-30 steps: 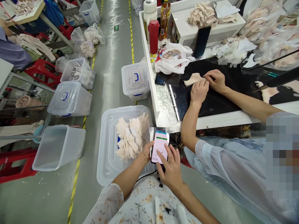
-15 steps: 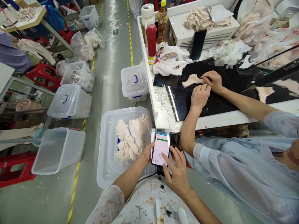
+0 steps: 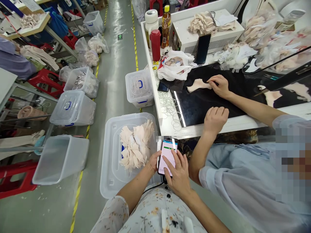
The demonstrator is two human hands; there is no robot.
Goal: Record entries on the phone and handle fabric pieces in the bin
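Note:
Low in the middle, my left hand [image 3: 154,160] grips a smartphone [image 3: 162,166] by its left edge, with the lit screen facing up. Over the screen, my right hand [image 3: 178,173] is spread, its fingers apart and holding nothing; the fingertips are at or just above the glass. Part of the screen is hidden beneath them. Left of the phone, bundles of pale beige fabric pieces [image 3: 136,145] lie on a translucent plastic box lid [image 3: 110,155].
At the right, a co-worker's hand [image 3: 220,85] touches a beige cut piece [image 3: 198,84] on a black-topped workbench [image 3: 194,110]. The co-worker's other forearm [image 3: 202,145] is close to my right hand. Lidded plastic bins [image 3: 139,87] and an open bin [image 3: 60,158] stand on the floor.
My right hand has moved up and left over the phone screen, covering more of it. The co-worker's nearer hand has drawn back from the beige piece toward the bench edge.

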